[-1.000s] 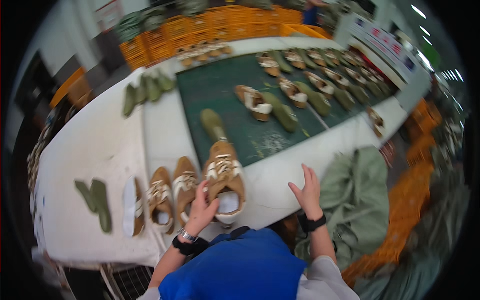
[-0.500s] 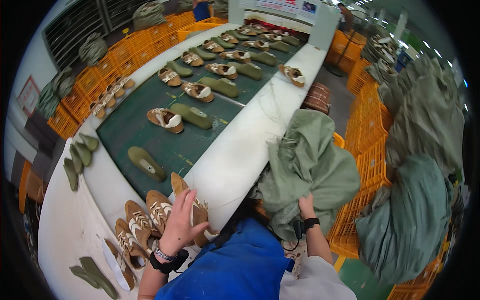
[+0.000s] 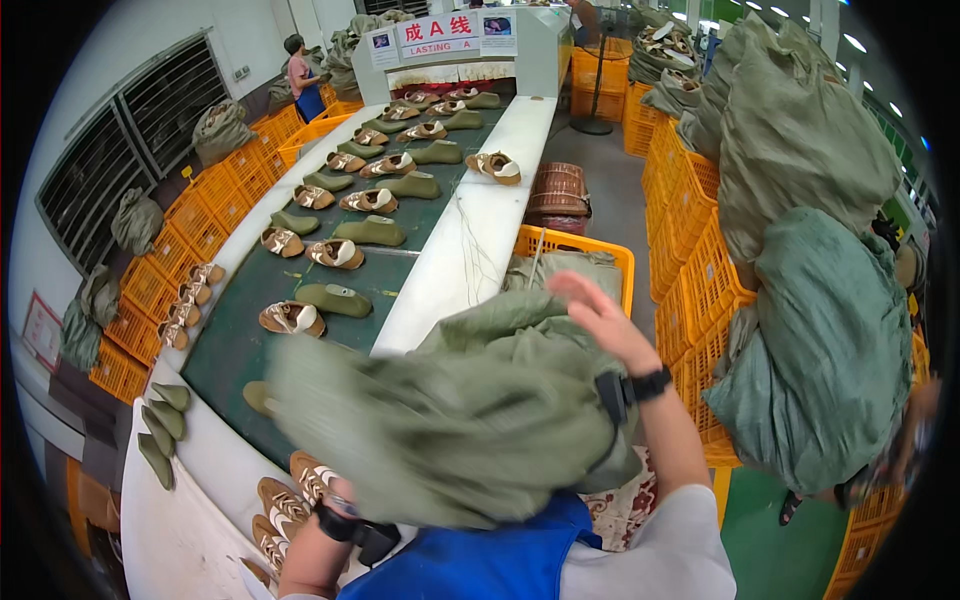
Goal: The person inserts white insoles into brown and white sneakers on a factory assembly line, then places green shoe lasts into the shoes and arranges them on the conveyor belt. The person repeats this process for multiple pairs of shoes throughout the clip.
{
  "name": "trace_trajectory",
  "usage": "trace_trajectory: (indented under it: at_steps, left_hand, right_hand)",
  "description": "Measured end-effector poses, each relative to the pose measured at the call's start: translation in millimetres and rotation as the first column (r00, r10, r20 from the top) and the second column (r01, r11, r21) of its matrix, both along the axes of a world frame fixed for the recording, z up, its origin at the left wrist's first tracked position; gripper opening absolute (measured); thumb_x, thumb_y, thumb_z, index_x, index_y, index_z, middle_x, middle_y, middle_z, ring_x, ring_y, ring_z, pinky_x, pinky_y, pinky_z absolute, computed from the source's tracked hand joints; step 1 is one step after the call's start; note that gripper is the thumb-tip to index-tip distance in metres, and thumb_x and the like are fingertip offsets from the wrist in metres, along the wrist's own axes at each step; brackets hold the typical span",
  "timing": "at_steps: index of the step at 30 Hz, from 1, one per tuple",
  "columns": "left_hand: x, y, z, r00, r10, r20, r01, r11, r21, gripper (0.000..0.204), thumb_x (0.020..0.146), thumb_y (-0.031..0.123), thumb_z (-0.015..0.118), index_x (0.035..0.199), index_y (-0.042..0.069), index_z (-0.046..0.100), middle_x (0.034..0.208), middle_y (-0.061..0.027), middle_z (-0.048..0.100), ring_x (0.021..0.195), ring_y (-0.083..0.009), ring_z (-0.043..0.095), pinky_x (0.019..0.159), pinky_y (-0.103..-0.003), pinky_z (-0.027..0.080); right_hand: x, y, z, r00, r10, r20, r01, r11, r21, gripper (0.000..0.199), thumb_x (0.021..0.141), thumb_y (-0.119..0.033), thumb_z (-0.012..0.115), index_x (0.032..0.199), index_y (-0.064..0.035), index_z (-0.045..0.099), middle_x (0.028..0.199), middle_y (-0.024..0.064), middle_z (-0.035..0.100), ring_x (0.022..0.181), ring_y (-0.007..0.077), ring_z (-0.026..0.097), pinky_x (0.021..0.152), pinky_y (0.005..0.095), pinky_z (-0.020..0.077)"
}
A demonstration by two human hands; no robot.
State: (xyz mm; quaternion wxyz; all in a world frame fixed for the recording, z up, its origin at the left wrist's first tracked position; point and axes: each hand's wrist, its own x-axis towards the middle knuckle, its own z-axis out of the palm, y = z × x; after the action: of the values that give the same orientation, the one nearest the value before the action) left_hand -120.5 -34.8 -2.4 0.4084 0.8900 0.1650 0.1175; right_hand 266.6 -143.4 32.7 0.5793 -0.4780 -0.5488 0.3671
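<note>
A blurred green sack [image 3: 450, 420] spreads in front of the person, over the white desk [image 3: 470, 250] edge. The right hand [image 3: 600, 320] rests on top of it, fingers [image 3: 570, 285] released and spread. The left hand is hidden beneath the sack, grip unclear. Shoes [image 3: 290, 318] ride a dark green belt [image 3: 230, 340]; orange crates [image 3: 690, 260] and stuffed sacks [image 3: 820, 350] crowd the right aisle.

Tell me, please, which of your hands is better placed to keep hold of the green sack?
Probably the right hand: it rests open on top of the green sack. The left hand is hidden beneath the sack, near the shoes.
</note>
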Motion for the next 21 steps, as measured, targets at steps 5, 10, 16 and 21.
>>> trace_trajectory:
  at_steps: [5, 10, 16, 21]
  left_hand:
    - [-59.8, 127.1, 56.5, 0.716, 0.619, 0.323, -0.68, 0.724, 0.12, 0.039, 0.084, 0.019, 0.057, 0.12, 0.005, 0.052, 0.109, -0.0165, 0.057, 0.097, -0.0318, 0.055, 0.084, -0.043, 0.044]
    - [-65.9, 164.2, 66.2, 0.659, 0.753, 0.004, -0.344, 0.296, 0.891, 0.014, 0.081, 0.012, 0.055, 0.089, 0.006, 0.064, 0.078, -0.0166, 0.066, 0.069, -0.0333, 0.064, 0.061, -0.042, 0.052]
    - [-104.8, 83.7, 20.7, 0.758, 0.094, -0.645, 0.056, 0.976, 0.209, 0.027, 0.085, 0.019, 0.055, 0.109, 0.006, 0.061, 0.096, -0.0171, 0.065, 0.088, -0.0328, 0.063, 0.077, -0.041, 0.05]
    - [-134.2, 141.3, 57.8, 0.691, 0.694, -0.203, -0.523, 0.674, 0.522, 0.028, 0.086, 0.019, 0.055, 0.11, 0.006, 0.06, 0.1, -0.0173, 0.063, 0.091, -0.0327, 0.061, 0.079, -0.04, 0.048]
  right_hand:
    - [-77.2, 44.2, -116.9, 0.843, 0.535, 0.058, -0.462, 0.775, -0.431, 0.051, 0.098, -0.032, 0.044, 0.14, -0.0037, 0.038, 0.141, 0.0065, 0.044, 0.128, 0.0193, 0.041, 0.108, 0.0337, 0.0323]
    - [-127.2, 25.8, -104.2, 0.573, 0.441, -0.691, -0.734, 0.652, -0.192, 0.054, 0.099, -0.038, 0.043, 0.142, -0.0055, 0.037, 0.143, 0.0059, 0.043, 0.126, 0.0218, 0.045, 0.109, 0.0372, 0.0325]
    - [-66.3, 126.5, 9.9, 0.865, 0.494, -0.085, -0.473, 0.861, 0.186, 0.042, 0.094, -0.035, 0.054, 0.128, -0.0096, 0.049, 0.128, 0.0108, 0.055, 0.101, 0.02, 0.057, 0.09, 0.0338, 0.046]
    - [-125.7, 142.2, -18.3, 0.779, 0.593, -0.206, -0.603, 0.797, 0.013, 0.042, 0.094, -0.035, 0.054, 0.127, -0.0101, 0.049, 0.128, 0.0114, 0.055, 0.097, 0.0196, 0.058, 0.087, 0.033, 0.0471]
